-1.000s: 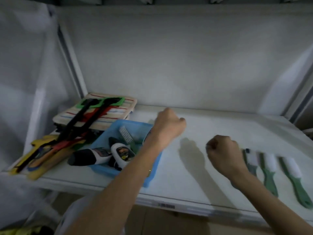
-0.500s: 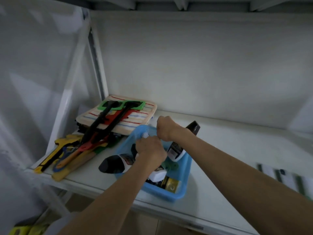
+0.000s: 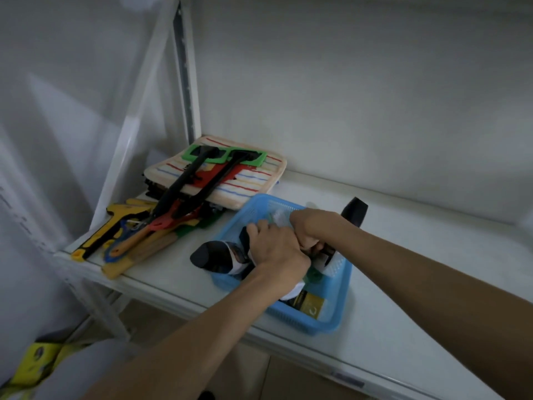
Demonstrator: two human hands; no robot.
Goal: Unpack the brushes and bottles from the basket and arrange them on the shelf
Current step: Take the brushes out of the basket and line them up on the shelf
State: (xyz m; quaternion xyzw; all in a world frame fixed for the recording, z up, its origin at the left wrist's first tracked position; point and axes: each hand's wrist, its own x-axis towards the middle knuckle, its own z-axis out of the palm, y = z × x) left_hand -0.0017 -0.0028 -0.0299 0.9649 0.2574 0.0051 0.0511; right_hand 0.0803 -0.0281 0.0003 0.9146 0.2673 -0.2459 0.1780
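Hands [image 3: 277, 249] both buried in blue plastic basket [image 3: 337, 319], grips unclear; black-capped white bottle [image 3: 215, 256] left of them could tip out (it's overhanging the rim).

Both hands — left hand [image 3: 277, 249], right hand [image 3: 311, 229] — now deeper in the basket [image 3: 337, 310].

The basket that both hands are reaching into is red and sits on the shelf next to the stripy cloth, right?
Not quite: the basket is blue, not red, as the head view shows. The rest holds: the left hand and right hand both reach into it, and it sits on the shelf next to the stripy cloth.
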